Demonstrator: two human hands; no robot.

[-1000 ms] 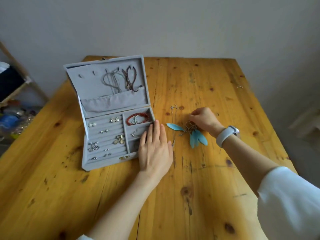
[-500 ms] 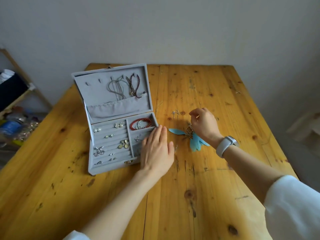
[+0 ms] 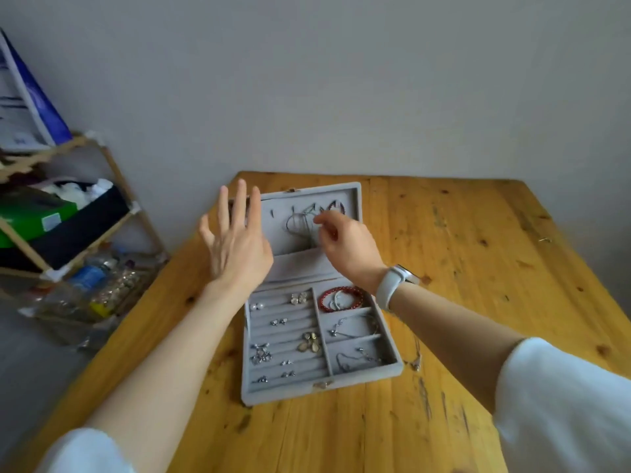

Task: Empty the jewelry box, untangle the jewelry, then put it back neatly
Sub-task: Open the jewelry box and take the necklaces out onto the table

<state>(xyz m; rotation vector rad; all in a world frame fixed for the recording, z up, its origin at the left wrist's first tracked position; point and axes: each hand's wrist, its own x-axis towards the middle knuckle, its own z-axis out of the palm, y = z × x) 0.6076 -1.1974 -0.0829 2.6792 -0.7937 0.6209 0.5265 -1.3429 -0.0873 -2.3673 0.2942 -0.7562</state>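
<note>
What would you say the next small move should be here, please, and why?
Probably the right hand should pinch the grey cords hanging in the lid and lift them off their hooks. Its fingertips are already at that bunch, the left hand is spread open by the lid's left edge as if to steady it, and the jewelry box is still full.

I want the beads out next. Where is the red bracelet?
The red bracelet lies in the jewelry box's top right compartment, just below the open lid and beside the right wrist's watch.
</note>
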